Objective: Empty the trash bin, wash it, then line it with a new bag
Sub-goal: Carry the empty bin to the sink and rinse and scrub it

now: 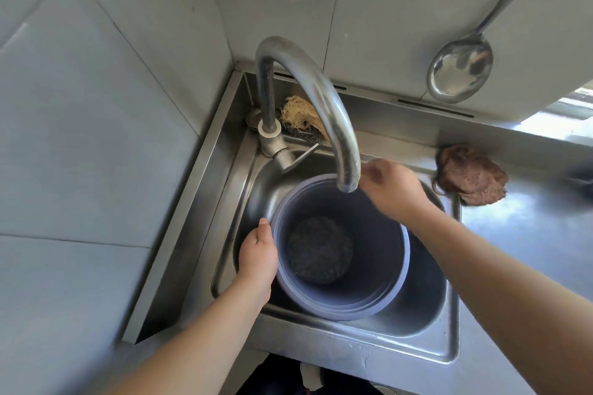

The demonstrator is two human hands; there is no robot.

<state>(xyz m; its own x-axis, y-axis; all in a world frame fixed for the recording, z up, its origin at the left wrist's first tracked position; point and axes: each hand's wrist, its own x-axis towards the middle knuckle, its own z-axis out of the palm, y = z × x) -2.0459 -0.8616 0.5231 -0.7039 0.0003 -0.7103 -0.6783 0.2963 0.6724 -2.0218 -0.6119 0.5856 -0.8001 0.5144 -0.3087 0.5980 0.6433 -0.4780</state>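
A grey trash bin (369, 272) stands mouth-up in the sink (426, 308) under the faucet (333, 112) — left hand (256, 258) grips its near-left rim, right hand (390, 187) (blurred, grip unclear) at the far rim.

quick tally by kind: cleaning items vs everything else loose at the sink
Scrubbers/cloths: 3 (dark scouring pad inside the bin, loofah scrubber behind the faucet, brown rag on the counter)
Bins: 1 (purple trash bin)
Ladles: 1 (steel ladle)
Total: 5
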